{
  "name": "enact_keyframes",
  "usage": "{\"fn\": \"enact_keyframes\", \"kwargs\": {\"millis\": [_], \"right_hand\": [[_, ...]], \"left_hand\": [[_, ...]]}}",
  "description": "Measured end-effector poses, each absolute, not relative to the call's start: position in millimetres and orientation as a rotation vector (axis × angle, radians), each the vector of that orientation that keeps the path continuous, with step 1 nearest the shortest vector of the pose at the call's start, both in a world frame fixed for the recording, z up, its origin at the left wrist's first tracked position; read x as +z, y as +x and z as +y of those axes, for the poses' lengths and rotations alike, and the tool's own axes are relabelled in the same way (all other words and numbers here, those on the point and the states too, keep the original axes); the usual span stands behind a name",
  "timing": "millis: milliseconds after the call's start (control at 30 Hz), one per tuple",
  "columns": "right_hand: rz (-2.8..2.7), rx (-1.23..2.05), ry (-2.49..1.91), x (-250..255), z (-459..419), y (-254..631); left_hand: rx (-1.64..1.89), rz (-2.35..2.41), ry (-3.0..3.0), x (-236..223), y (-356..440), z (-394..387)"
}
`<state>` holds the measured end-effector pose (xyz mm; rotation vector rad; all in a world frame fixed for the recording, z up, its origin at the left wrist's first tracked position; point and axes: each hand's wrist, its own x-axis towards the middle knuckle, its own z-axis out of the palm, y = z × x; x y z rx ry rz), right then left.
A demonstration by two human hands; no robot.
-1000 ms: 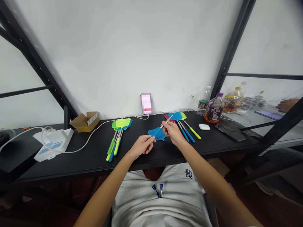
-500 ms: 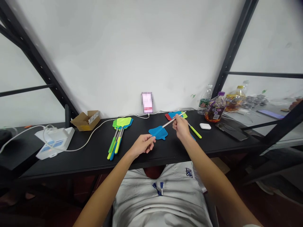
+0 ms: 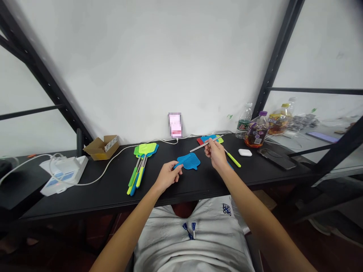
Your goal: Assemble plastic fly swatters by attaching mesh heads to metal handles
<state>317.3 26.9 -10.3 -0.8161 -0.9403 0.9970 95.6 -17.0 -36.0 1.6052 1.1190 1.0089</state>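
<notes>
My left hand [image 3: 169, 176] is closed on a slim blue handle [image 3: 183, 160], which points up and to the right. Behind the handle is a blue mesh fly swatter head [image 3: 193, 162]; whether it rests on the table I cannot tell. A thin metal rod [image 3: 198, 147] is pinched in my right hand [image 3: 214, 152], slanting down to the left. The rod's lower end is close to the tip of the blue handle. Beyond my right hand lie swatter heads [image 3: 210, 138] in red, blue and green, and a yellow-green handle [image 3: 234, 159].
Several fly swatters [image 3: 141, 162] lie bunched on the black table [image 3: 107, 192] at left. A cardboard box [image 3: 102, 148], white power strip [image 3: 65, 175] and cable are farther left. A phone [image 3: 175, 125] leans on the wall. Bottles [image 3: 256, 130], a white case [image 3: 245, 152] and a dark phone [image 3: 276, 158] are right.
The metal rod, earlier in line with the blue handle, now shows a free lower end beside the handle's tip. My left hand has shifted slightly left and down with the handle.
</notes>
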Motion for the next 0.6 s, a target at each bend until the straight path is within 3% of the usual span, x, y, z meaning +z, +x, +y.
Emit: {"fn": "enact_keyframes", "kwargs": {"millis": [600], "right_hand": [[-1.004, 1.144, -0.787, -13.5, 26.0, 319.9]], "left_hand": [[0.992, 1.099, 1.725, -38.5, 96.6, -17.4]]}}
